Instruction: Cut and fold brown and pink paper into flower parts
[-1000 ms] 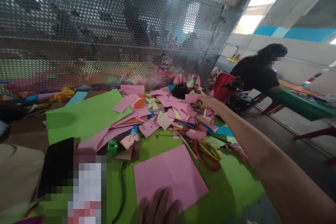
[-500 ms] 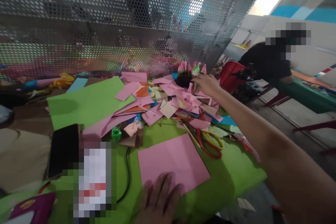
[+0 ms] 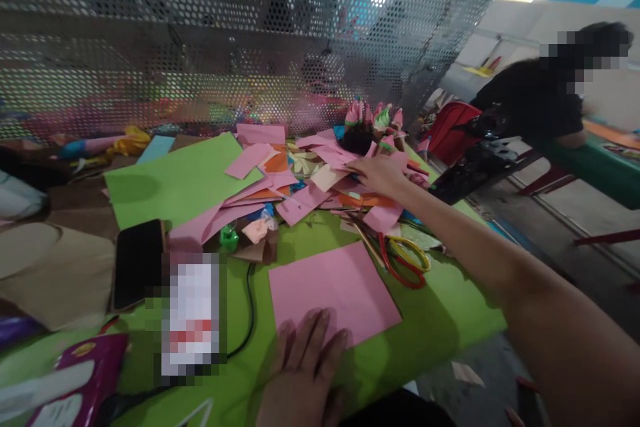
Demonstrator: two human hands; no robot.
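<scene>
My left hand point(image 3: 307, 363) lies flat, fingers spread, on the near edge of a square sheet of pink paper point(image 3: 340, 293) on the green tabletop. My right hand point(image 3: 383, 175) reaches out over a heap of paper scraps point(image 3: 305, 203), mostly pink with some orange and cream. Its fingers are stretched out and touch the scraps beside a cream piece point(image 3: 329, 177); I see nothing held in them. Scissors with red and yellow handles point(image 3: 405, 263) rest just right of the pink sheet, next to a thin pencil-like stick point(image 3: 369, 240).
A large green sheet point(image 3: 175, 180), a dark phone point(image 3: 139, 265) and a purple packet point(image 3: 87, 373) lie left. Pink-and-green cone-shaped crafts point(image 3: 380, 117) stand behind the heap, before a perforated metal panel point(image 3: 200, 47). A person in black point(image 3: 530, 93) bends over another table at right.
My right hand has moved from beside the cone-shaped crafts down and nearer, onto the scraps, some of which have shifted. My left hand stays on the pink sheet. The view has turned slightly.
</scene>
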